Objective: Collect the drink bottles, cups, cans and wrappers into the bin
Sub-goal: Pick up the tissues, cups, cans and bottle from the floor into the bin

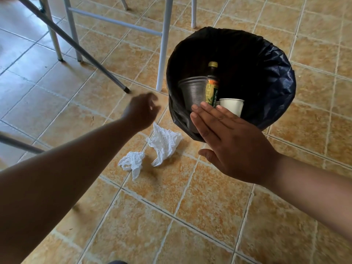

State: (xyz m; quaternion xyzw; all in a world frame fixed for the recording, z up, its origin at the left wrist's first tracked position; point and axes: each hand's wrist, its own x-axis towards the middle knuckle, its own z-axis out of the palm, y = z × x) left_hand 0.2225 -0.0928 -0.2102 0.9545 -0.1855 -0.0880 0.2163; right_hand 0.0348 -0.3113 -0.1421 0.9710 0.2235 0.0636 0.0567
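A bin (276,77) lined with a black bag stands on the tiled floor. Inside it lie a clear plastic cup (192,90), a dark drink bottle (211,86) with a yellow-green label, and a white paper cup (233,106). Two crumpled white tissues lie on the floor left of the bin: a larger one (163,143) and a smaller one (132,161). My left hand (142,111) hovers above the larger tissue with loosely curled fingers, holding nothing. My right hand (230,145) is flat, fingers straight, over the bin's near rim.
White metal chair or table legs (163,44) stand just left of the bin. A slanted grey leg with a black foot (125,90) ends near my left hand. More legs are at the back left. Tan floor tiles stretch all around.
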